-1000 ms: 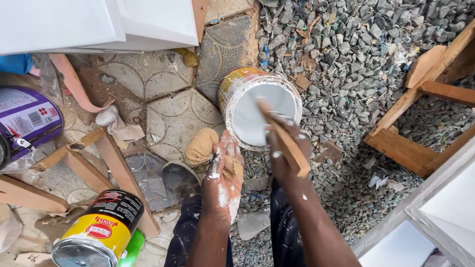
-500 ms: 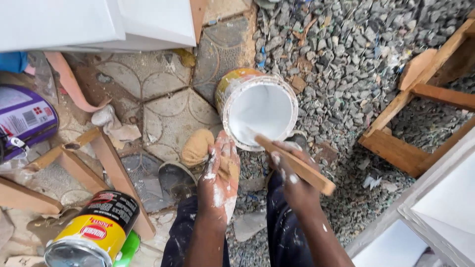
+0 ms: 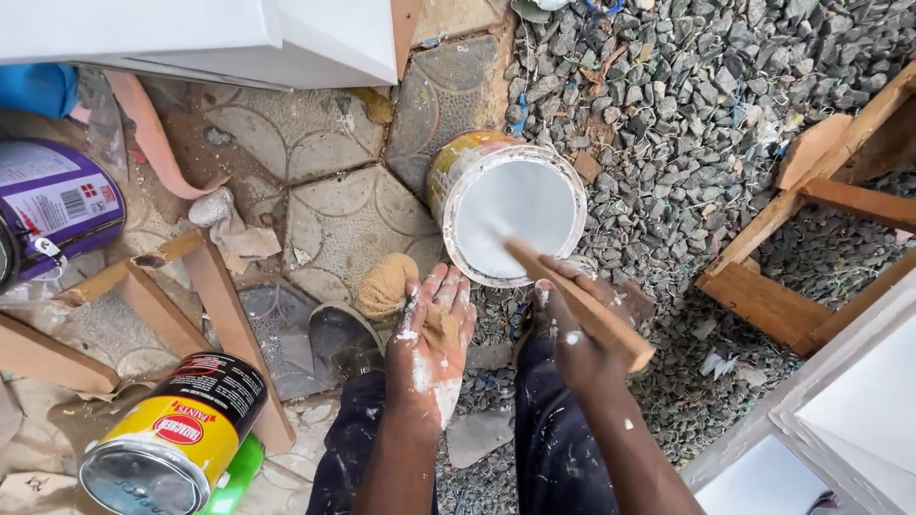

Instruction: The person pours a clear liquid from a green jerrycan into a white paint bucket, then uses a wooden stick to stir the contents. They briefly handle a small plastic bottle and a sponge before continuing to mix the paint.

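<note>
Paint can (image 3: 510,205), open and filled with white paint, is set where the patterned paving (image 3: 334,215) meets the gravel (image 3: 697,105), at 12 o'clock from both hands. A wooden stick (image 3: 582,305) is gripped by the closed fingers of the right hand (image 3: 582,334), its tip laid over the can's near rim at about 5 o'clock. The left hand (image 3: 429,343), smeared with white, is held flat with fingers spread and nothing in them, just beside the can's 7 o'clock edge. Free gravel is left at 1 o'clock; a wooden frame (image 3: 792,248) closes the 3 o'clock side, and white panels (image 3: 840,420) the 4 o'clock corner. At 8 o'clock a yellow, black-banded can (image 3: 176,434) with a red label patch is lying on its side. At 10 o'clock a purple can (image 3: 57,200) with a white label is seen, cut by the picture's edge.
</note>
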